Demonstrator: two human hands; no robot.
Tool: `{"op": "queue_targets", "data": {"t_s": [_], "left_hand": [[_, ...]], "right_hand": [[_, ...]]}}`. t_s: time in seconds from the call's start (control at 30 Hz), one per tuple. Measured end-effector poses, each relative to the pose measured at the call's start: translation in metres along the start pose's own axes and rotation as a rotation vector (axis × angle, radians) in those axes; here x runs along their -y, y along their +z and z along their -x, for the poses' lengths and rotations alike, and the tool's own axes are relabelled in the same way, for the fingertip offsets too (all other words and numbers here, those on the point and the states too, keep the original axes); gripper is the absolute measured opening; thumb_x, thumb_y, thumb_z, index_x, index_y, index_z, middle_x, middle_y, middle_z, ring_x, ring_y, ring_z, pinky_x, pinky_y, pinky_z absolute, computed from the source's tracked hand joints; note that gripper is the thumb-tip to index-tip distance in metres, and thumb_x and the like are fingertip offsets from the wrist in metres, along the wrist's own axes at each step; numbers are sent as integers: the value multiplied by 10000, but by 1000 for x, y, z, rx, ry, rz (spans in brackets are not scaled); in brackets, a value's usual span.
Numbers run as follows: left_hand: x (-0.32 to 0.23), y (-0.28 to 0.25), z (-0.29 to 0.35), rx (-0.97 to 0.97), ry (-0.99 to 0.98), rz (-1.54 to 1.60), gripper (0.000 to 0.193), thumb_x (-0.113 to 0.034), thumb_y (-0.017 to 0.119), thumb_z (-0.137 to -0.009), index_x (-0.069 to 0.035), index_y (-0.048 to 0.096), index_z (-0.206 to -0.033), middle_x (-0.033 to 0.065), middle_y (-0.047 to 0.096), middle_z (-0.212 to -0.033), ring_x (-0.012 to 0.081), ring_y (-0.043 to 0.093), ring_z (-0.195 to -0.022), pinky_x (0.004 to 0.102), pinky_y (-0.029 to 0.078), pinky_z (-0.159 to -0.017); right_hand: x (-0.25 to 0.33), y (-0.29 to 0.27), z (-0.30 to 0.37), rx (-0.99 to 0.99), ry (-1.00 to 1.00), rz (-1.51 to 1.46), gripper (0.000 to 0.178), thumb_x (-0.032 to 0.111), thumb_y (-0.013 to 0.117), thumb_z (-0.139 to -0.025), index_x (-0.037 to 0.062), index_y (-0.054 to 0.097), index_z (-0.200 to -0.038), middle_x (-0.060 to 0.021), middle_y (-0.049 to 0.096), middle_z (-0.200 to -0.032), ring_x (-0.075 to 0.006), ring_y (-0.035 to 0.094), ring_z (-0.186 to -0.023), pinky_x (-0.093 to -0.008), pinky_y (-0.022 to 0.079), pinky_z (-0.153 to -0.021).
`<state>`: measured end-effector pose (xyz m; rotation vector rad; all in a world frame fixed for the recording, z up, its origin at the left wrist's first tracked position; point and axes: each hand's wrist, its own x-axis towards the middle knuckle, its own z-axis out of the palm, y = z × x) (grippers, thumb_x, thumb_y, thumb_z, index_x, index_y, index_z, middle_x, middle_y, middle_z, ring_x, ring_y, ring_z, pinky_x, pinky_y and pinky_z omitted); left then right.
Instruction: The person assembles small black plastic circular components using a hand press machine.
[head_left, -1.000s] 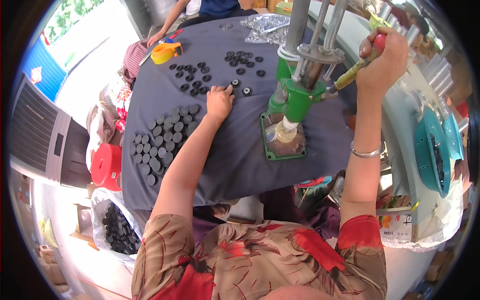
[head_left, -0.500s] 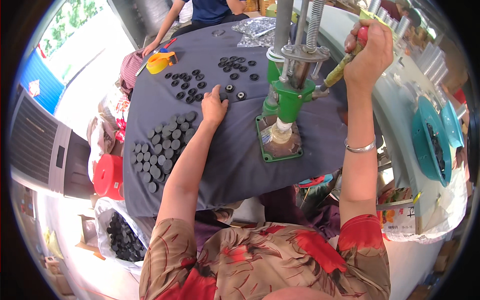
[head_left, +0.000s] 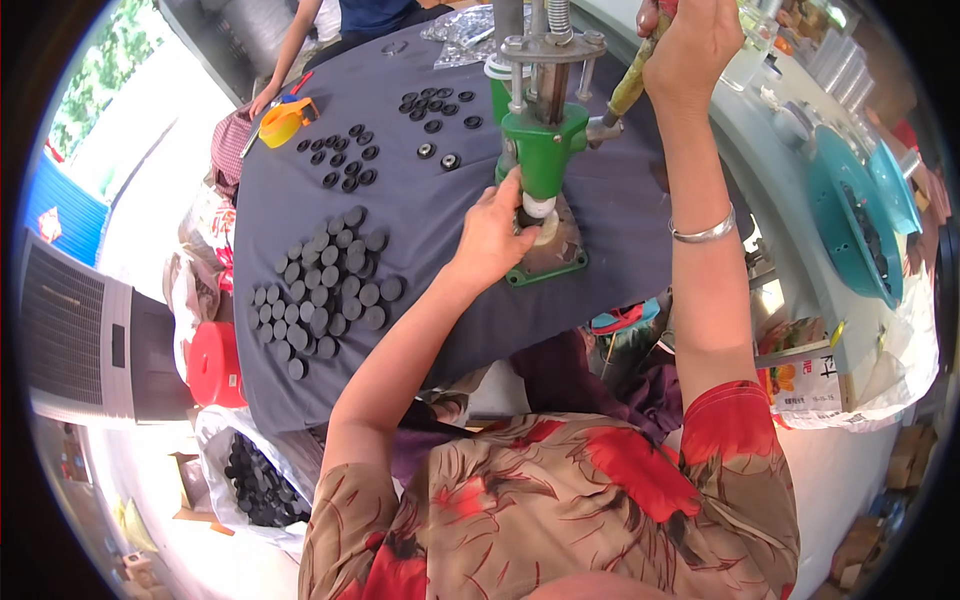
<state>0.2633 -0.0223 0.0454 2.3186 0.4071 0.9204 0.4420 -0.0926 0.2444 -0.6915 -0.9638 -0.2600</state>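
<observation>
My left hand (head_left: pixel 488 236) is at the foot of a green hand press (head_left: pixel 545 150), thumb and forefinger closed around a small black ring (head_left: pixel 527 216) under the white ram tip. The fingers partly hide that ring. Raised at the upper right, my right hand (head_left: pixel 692 58) is wrapped round the press's lever handle (head_left: pixel 632 85), which has a red knob. Left of the press, two black rings with pale metal centres (head_left: pixel 450 161) lie on the dark cloth. Several plain black rings (head_left: pixel 340 145) are spread beyond them, and a group of black discs (head_left: pixel 320 297) lies nearer me.
Yellow tape (head_left: pixel 281 124) lies at the table's far left, and clear plastic bags (head_left: pixel 470 35) at the back. Another person's arm (head_left: pixel 292 50) rests at the far edge. A teal basket (head_left: pixel 835 215) stands right; a bag of black discs (head_left: pixel 262 485) is at lower left.
My left hand has moved right from the rings on the cloth to the press base, carrying a black ring. My right hand still grips the raised lever. The whole view has shifted slightly.
</observation>
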Motion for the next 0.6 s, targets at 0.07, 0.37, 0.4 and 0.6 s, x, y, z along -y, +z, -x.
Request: {"op": "queue_targets", "data": {"t_s": [0.07,0.37,0.4,0.6], "left_hand": [[-1,7,0,27,-21,-1,806,-54,747,-684,-58,362,-1391,188,649,-992,375,595,-969,442,494,-842],[-1,16,8,-22,-240,278,837,36,756,-726,-38,331,-1443,111,703,-1079,134,648,-974,294,501,-857],[0,16,8,-12,-247,288,837,36,756,-726,-38,331,-1443,111,703,-1079,134,648,-974,294,501,-857],[7,22,6,-20,-249,273,882,-28,807,-715,-50,325,-1453,120,685,-1137,160,641,-1042,299,482,-921]], "right_hand": [[2,0,1,13,4,5,222,237,493,-973,43,546,-878,8,471,-638,-43,402,-469,-196,332,-410],[13,-11,13,-11,-57,-34,210,229,505,-963,42,539,-872,-23,496,-655,-73,429,-479,-212,365,-436],[15,-14,18,-12,-49,-21,210,229,505,-963,42,539,-872,-23,496,-655,-73,429,-479,-212,365,-436],[30,-33,46,-26,-119,-129,234,267,504,-958,37,519,-913,-82,527,-708,-135,471,-502,-243,411,-460]]}}
